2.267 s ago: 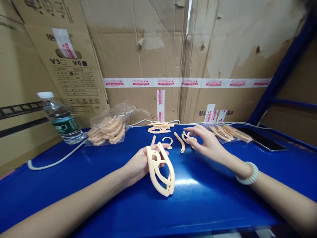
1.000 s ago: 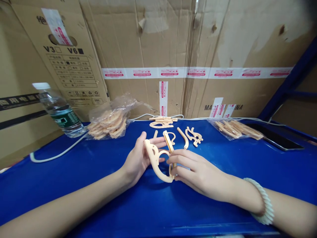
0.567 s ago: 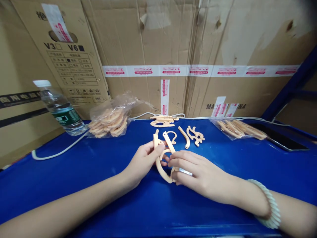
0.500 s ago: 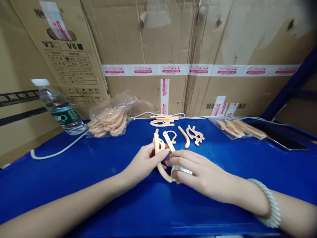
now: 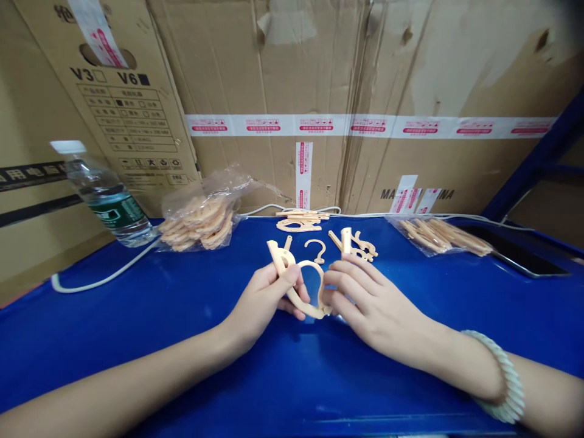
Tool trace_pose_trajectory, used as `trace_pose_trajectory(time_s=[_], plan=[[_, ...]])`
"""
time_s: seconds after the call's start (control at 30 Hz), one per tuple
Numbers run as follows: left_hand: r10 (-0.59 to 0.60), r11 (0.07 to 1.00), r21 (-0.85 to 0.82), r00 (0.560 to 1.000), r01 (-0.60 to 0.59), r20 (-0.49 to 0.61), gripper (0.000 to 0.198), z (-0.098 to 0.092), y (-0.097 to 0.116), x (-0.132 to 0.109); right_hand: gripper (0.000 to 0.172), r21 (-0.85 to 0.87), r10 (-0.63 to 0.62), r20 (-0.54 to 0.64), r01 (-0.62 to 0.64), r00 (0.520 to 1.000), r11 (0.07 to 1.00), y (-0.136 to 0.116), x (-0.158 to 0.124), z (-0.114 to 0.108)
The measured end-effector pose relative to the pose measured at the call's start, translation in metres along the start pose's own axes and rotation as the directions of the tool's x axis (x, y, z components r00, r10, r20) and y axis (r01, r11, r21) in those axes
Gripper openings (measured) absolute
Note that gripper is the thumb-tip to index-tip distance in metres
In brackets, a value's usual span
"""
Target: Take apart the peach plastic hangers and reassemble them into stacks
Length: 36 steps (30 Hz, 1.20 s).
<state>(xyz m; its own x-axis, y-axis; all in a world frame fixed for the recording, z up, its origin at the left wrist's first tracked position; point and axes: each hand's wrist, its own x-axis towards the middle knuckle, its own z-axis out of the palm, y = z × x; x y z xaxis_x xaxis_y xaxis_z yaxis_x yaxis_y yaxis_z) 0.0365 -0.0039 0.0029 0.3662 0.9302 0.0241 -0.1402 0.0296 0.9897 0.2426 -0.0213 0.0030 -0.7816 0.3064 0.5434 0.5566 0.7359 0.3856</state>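
Note:
Both hands hold a beige plastic folding hanger (image 5: 298, 302) above the table, its two arms spread apart in a V with a curved hook between them. My left hand (image 5: 267, 292) is closed on the left arm, thumb on top near a round hole. Fingers of my right hand (image 5: 360, 292) wrap around the right arm, whose end sticks up past them; they hide most of it. Just beyond lies a loose beige hook (image 5: 316, 249) on the blue table. Several more beige pieces (image 5: 362, 243) lie behind my right hand, partly covered by it.
A stack of hanger parts (image 5: 301, 222) lies at the back. Clear bags of beige parts stand at left (image 5: 201, 222) and right (image 5: 440, 236), the right one beside a phone (image 5: 520, 255). A water bottle (image 5: 109, 201) and a white cable (image 5: 100, 285) are at left; cardboard (image 5: 274, 79) walls the back.
The hanger's two arms, close together before, have swung apart into a wide V. My right hand has moved right with its arm, and the curved hook between them now shows.

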Motion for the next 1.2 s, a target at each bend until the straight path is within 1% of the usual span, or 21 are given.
trace_pose_trajectory(time_s=[0.07,0.13,0.2,0.27,0.4,0.53,0.6,0.7,0.73,0.77,0.83,0.87,0.93,1.07,1.2], plan=[[0.025,0.999,-0.032,0.999,-0.026,-0.028,0.038,0.002,0.002,-0.002,0.027,-0.003,0.073,0.030,-0.073,0.997,0.997,0.002,0.000,-0.001],[0.054,0.998,-0.036,0.997,-0.056,-0.046,0.039,0.004,0.002,-0.003,0.030,-0.005,0.136,0.093,-0.136,0.986,0.991,0.003,0.000,-0.002],[0.056,0.998,-0.037,0.996,-0.058,-0.069,0.038,0.005,0.002,-0.003,0.031,-0.015,0.167,0.147,-0.166,0.975,0.986,0.005,0.000,-0.002],[0.024,0.998,-0.057,0.995,-0.030,-0.093,0.037,0.005,0.000,-0.002,0.031,-0.018,0.168,0.167,-0.168,0.971,0.986,0.006,0.000,-0.002],[-0.043,0.994,-0.109,0.992,0.030,-0.122,0.034,0.003,-0.001,0.000,0.032,0.006,0.149,0.128,-0.151,0.980,0.988,0.007,-0.002,-0.001],[-0.044,0.993,-0.117,0.990,0.028,-0.133,0.032,0.002,0.001,0.000,0.032,0.048,0.146,0.071,-0.149,0.987,0.988,0.009,-0.001,-0.001],[-0.064,0.990,-0.131,0.987,0.045,-0.148,0.029,0.002,0.003,0.000,0.033,0.057,0.134,0.050,-0.137,0.990,0.989,0.010,-0.001,-0.001],[-0.138,0.979,-0.179,0.969,0.101,-0.206,0.024,0.002,0.004,0.001,0.033,0.045,0.082,0.018,-0.083,0.996,0.996,0.013,-0.003,-0.001],[-0.159,0.975,-0.189,0.962,0.118,-0.223,0.024,0.002,0.004,0.001,0.032,0.065,0.075,0.007,-0.075,0.997,0.995,0.016,-0.005,0.000],[-0.173,0.973,-0.192,0.958,0.129,-0.230,0.025,0.002,0.004,0.001,0.029,0.106,0.092,-0.011,-0.091,0.996,0.990,0.020,-0.007,0.001],[-0.177,0.973,-0.183,0.961,0.139,-0.214,0.026,0.001,0.004,0.001,0.016,0.235,0.189,-0.025,-0.178,0.982,0.956,0.029,-0.010,0.004],[-0.174,0.974,-0.176,0.964,0.140,-0.199,0.025,0.001,0.004,0.001,0.011,0.293,0.244,-0.011,-0.230,0.970,0.928,0.035,-0.012,0.006],[-0.169,0.976,-0.169,0.969,0.139,-0.178,0.025,0.001,0.004,0.001,0.018,0.334,0.295,0.039,-0.290,0.955,0.897,0.045,-0.014,0.009],[-0.163,0.977,-0.162,0.973,0.137,-0.162,0.024,0.000,0.003,0.002,0.019,0.305,0.266,0.113,-0.288,0.957,0.908,0.056,-0.016,0.018],[-0.171,0.976,-0.165,0.973,0.145,-0.157,0.025,0.000,0.001,0.002,0.023,0.395,0.262,0.155,-0.303,0.952,0.867,0.057,-0.019,0.028]])
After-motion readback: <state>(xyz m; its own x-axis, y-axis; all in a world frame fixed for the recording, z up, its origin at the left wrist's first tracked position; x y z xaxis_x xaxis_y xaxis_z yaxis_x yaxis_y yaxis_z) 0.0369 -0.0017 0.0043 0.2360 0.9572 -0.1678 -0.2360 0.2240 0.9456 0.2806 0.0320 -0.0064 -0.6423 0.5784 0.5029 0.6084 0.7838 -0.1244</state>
